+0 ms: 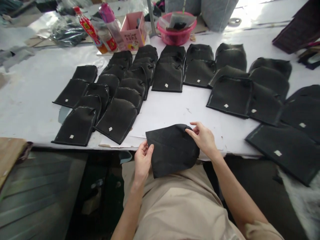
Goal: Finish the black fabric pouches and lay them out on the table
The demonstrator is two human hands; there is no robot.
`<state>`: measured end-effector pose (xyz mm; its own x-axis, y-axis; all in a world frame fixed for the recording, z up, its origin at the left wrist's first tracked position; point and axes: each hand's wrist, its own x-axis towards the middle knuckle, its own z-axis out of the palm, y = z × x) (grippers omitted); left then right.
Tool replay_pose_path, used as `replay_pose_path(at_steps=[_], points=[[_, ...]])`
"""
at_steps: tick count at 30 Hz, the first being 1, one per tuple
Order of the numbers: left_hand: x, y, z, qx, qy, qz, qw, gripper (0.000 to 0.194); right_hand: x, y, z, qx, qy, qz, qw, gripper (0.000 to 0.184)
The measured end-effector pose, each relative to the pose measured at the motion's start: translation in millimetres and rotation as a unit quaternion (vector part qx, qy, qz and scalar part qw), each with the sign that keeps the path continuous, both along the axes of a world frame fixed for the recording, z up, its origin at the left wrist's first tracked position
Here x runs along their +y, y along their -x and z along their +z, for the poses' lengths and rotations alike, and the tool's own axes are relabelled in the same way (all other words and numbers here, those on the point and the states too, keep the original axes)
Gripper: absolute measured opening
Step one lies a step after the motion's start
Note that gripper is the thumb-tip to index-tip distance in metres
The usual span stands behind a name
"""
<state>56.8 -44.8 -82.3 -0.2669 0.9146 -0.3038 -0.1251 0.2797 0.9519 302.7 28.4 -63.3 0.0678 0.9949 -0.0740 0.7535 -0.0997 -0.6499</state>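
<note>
I hold a black fabric piece (172,150) with a rounded edge over the near edge of the white table (175,106). My left hand (143,160) pinches its left edge, fingers closed on the cloth. My right hand (203,137) grips its upper right corner, where the fabric folds over. Many similar black pieces lie on the table beyond, several with a small white tag: overlapping rows at the left (110,96), stacks in the middle (168,75) and larger ones at the right (231,95).
At the table's far side stand a pink bowl (176,31), a pink box (133,30), two bottles (90,28) and crumpled plastic bags (67,31). A dark maroon object (297,30) lies far right. A brown board (10,153) sits at my left.
</note>
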Motion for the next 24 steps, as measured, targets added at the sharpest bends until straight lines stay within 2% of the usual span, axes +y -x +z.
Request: replay_pose_path(at_steps=[3, 8, 10, 16, 20, 24], points=[[1.1, -0.6, 0.1, 0.018, 0.008, -0.015, 1.0, 0.034, -2.7, 2.2, 3.1, 0.024, 0.02, 0.013, 0.999, 0.027], [-0.7, 0.1, 0.7, 0.048, 0.017, -0.019, 0.999, 0.033, -4.9, -3.4, 6.2, 0.2, 0.038, 0.04, 0.978, 0.034], [-2.2, 0.1, 1.2, 0.048, 0.015, -0.023, 0.998, 0.031, -3.0, -5.3, 4.2, 0.234, 0.041, 0.031, 0.971, 0.035], [3.4, -1.5, 5.8, 0.029, 0.004, -0.024, 0.999, 0.03, 3.3, 1.0, -5.3, 0.185, 0.03, 0.028, 0.982, 0.032], [14.6, -3.5, 10.1, 0.058, 0.004, -0.021, 0.998, 0.033, 1.3, 4.3, -2.7, 0.142, -0.005, 0.024, 0.99, 0.028], [15.6, -6.0, 11.1, -0.002, -0.011, 0.008, 1.0, 0.033, -2.0, -0.7, 3.1, 0.189, -0.066, 0.009, 0.98, 0.024]])
